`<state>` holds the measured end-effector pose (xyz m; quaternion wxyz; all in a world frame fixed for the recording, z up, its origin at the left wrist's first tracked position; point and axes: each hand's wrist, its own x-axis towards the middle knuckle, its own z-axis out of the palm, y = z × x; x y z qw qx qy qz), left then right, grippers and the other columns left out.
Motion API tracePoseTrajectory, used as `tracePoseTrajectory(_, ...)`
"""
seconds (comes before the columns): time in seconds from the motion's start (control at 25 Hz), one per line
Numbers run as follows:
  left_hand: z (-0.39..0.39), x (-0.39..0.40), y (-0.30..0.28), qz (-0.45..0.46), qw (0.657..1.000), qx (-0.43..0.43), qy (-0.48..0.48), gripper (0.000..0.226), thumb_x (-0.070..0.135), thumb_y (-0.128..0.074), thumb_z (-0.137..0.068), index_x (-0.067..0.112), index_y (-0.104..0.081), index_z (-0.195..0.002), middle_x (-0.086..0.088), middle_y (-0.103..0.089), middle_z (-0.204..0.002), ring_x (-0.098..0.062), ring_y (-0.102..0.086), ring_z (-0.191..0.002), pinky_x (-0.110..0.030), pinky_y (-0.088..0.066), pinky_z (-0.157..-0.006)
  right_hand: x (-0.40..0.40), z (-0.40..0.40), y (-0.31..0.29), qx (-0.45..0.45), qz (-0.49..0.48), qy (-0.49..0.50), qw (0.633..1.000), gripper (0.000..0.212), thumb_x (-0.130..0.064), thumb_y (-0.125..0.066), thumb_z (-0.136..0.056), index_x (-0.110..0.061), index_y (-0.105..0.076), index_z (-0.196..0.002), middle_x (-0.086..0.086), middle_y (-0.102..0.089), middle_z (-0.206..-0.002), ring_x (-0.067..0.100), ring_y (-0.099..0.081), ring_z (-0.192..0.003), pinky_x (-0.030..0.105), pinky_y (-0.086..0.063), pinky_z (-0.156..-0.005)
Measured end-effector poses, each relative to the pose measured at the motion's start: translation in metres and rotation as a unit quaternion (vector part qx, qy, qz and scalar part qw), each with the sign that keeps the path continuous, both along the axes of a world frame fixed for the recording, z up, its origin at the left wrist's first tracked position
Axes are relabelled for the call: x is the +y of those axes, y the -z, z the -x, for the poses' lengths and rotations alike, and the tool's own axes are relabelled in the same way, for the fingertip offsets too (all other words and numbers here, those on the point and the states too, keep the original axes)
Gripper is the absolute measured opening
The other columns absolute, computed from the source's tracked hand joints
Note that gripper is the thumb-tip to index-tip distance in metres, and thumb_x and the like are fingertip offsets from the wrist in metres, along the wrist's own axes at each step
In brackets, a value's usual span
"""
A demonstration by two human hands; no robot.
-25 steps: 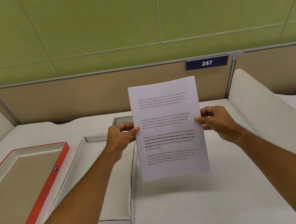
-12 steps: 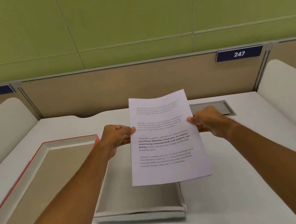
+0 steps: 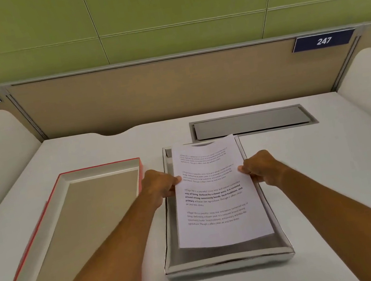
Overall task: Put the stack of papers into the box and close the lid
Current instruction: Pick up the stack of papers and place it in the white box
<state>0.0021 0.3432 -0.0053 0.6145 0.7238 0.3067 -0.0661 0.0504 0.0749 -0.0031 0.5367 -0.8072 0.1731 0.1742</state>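
Observation:
The stack of papers [image 3: 216, 198], white sheets with printed paragraphs, hangs nearly flat just above the open silver box [image 3: 228, 261] at the middle of the desk. My left hand [image 3: 160, 184] pinches the stack's left edge and my right hand [image 3: 260, 169] pinches its right edge. The papers hide most of the box's inside; only its near wall, left wall and far left corner show. The lid [image 3: 47, 225], red outside and beige inside, lies upside down to the left of the box.
A grey cable hatch [image 3: 252, 122] is set into the white desk [image 3: 333, 189] behind the box. Beige partition panels with number plates 246 and 247 close off the back. Curved white dividers rise at both sides.
Both hands have lowered the papers from upright in front of me to nearly flat over the box. My view has swung left and down, so the box now sits at the centre.

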Motion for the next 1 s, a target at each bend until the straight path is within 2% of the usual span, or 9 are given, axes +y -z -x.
tracePoseTrajectory(0.08,-0.002,0.0,0.01,-0.02,1.0,0.013,0.007,0.026,0.0,-0.081,-0.072,-0.007,-0.063,-0.09,-0.018,-0.073,-0.095,-0.029,-0.073,-0.08,-0.038,-0.062,-0.064,0.003,0.002,0.009,0.002,0.028,0.002,1.0,0.014,-0.005,-0.069,-0.083,-0.001,-0.056,-0.087,0.019,-0.071,-0.093,0.029,-0.07,-0.071,0.031,-0.057,-0.05)
tracePoseTrajectory(0.24,-0.007,-0.003,0.016,-0.099,0.994,0.032,0.021,0.026,0.011,-0.084,-0.071,0.001,-0.061,-0.079,-0.011,-0.069,-0.087,-0.023,-0.067,-0.069,-0.029,-0.054,-0.052,0.009,0.001,0.019,-0.003,0.069,0.011,0.998,0.023,-0.006,-0.069,-0.081,0.004,-0.058,-0.098,0.019,-0.069,-0.095,0.036,-0.07,-0.082,0.043,-0.062,-0.07)
tracePoseTrajectory(0.36,-0.011,-0.005,0.017,-0.146,0.988,0.041,0.032,0.028,0.016,-0.084,-0.072,0.002,-0.062,-0.08,-0.011,-0.07,-0.087,-0.021,-0.065,-0.06,-0.028,-0.053,-0.05,0.016,0.002,0.018,-0.018,0.098,0.019,0.995,0.018,-0.008,-0.069,-0.079,0.001,-0.059,-0.092,0.016,-0.069,-0.092,0.032,-0.069,-0.078,0.032,-0.058,-0.057)
tracePoseTrajectory(0.44,-0.014,-0.006,0.019,-0.166,0.985,0.04,0.037,0.03,0.018,-0.084,-0.071,0.001,-0.063,-0.084,-0.012,-0.07,-0.088,-0.023,-0.067,-0.064,-0.034,-0.06,-0.061,0.019,0.001,0.018,-0.03,0.124,0.018,0.992,0.015,-0.011,-0.069,-0.081,-0.005,-0.056,-0.081,0.013,-0.067,-0.088,0.028,-0.066,-0.071,0.028,-0.054,-0.053)
tracePoseTrajectory(0.52,-0.015,-0.006,0.02,-0.205,0.977,0.038,0.047,0.031,0.02,-0.084,-0.071,0.002,-0.062,-0.083,-0.012,-0.07,-0.088,-0.026,-0.069,-0.07,-0.036,-0.061,-0.069,0.022,-0.001,0.02,-0.04,0.145,0.008,0.989,0.021,-0.012,-0.069,-0.082,-0.009,-0.051,-0.074,0.011,-0.066,-0.085,0.027,-0.066,-0.07,0.032,-0.057,-0.06)
tracePoseTrajectory(0.6,-0.016,-0.008,0.022,-0.248,0.965,0.04,0.071,0.029,0.02,-0.083,-0.072,0.005,-0.061,-0.081,-0.012,-0.07,-0.088,-0.026,-0.069,-0.072,-0.036,-0.06,-0.068,0.024,-0.003,0.022,-0.049,0.176,-0.007,0.983,0.023,-0.014,-0.069,-0.083,-0.01,-0.05,-0.072,0.01,-0.065,-0.083,0.03,-0.067,-0.075,0.037,-0.06,-0.071)
tracePoseTrajectory(0.72,-0.019,-0.012,0.023,-0.298,0.948,0.043,0.101,0.026,0.019,-0.079,-0.077,0.009,-0.055,-0.081,-0.012,-0.07,-0.092,-0.023,-0.065,-0.067,-0.032,-0.058,-0.064,0.026,-0.006,0.024,-0.061,0.22,-0.035,0.973,0.028,-0.014,-0.067,-0.085,-0.014,-0.046,-0.067,0.007,-0.061,-0.079,0.028,-0.064,-0.072,0.035,-0.059,-0.071)
tracePoseTrajectory(0.88,-0.017,-0.02,0.023,-0.372,0.917,0.042,0.139,0.02,0.015,-0.072,-0.082,0.009,-0.052,-0.084,-0.012,-0.07,-0.097,-0.019,-0.054,-0.064,-0.028,-0.046,-0.059,0.029,-0.007,0.026,-0.067,0.282,-0.085,0.953,0.017,-0.014,-0.065,-0.087,-0.01,-0.05,-0.08,0.008,-0.06,-0.086,0.026,-0.059,-0.071,0.03,-0.05,-0.065)
tracePoseTrajectory(1.0,-0.016,-0.024,0.027,-0.399,0.897,0.048,0.186,0.015,0.013,-0.067,-0.085,0.005,-0.059,-0.095,-0.012,-0.069,-0.1,-0.019,-0.053,-0.068,-0.027,-0.045,-0.062,0.03,-0.005,0.029,-0.067,0.309,-0.114,0.942,0.014,-0.013,-0.064,-0.088,-0.009,-0.05,-0.087,0.014,-0.067,-0.099,0.026,-0.057,-0.074,0.03,-0.048,-0.066)
